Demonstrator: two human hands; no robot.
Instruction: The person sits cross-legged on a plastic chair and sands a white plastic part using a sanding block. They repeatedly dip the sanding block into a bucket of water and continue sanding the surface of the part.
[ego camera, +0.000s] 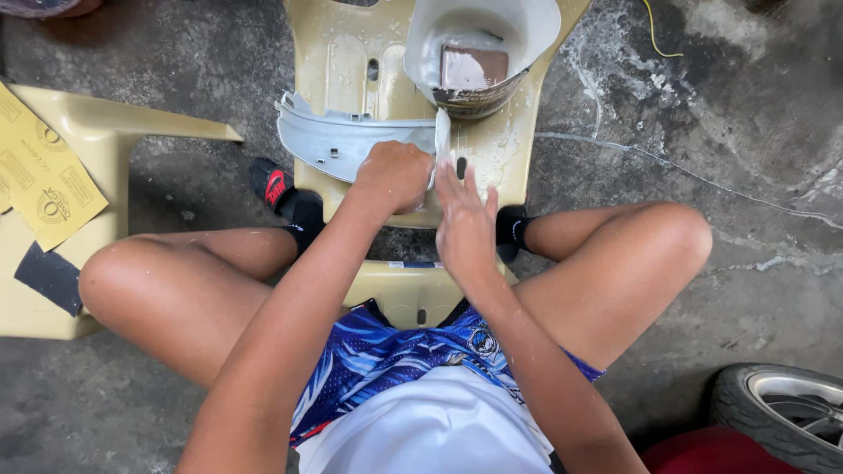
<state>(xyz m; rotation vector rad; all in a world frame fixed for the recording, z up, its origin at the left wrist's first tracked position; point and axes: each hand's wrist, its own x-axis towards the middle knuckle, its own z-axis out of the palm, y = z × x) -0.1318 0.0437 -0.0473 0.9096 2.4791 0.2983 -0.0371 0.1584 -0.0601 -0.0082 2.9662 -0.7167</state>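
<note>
While the person sits with knees spread over a low beige plastic stool (413, 294), both hands work at a grey plastic panel (338, 140) that lies across the wet seat of a second beige stool (338, 66) just ahead. The left hand (392, 175) is balled into a fist on the panel's near right end, knuckles up, fingers curled under so that whatever they press cannot be made out. The right hand (464, 219) lies just beside it, flat and open, fingers together and pointing away from the body, fingertips at the panel's pale upturned end.

At the far end of the wet stool stands a cut-open grey plastic container (483, 44) with a brownish rectangular block (474, 66) inside (sanding block or folded abrasive, hard to say which). Both feet, in black socks (299, 211), rest at the stool's near corners.

Off to the left a third beige plastic chair (105, 132) carries yellow-backed sandpaper sheets (44, 180) and a dark sandpaper piece (50, 276). A wheel with tyre (781, 412) shows at the lower right corner, next to something red (711, 452). The concrete floor (746, 175) is stained with pale streaks, and a thin yellow wire (654, 31) lies near its top edge
</note>
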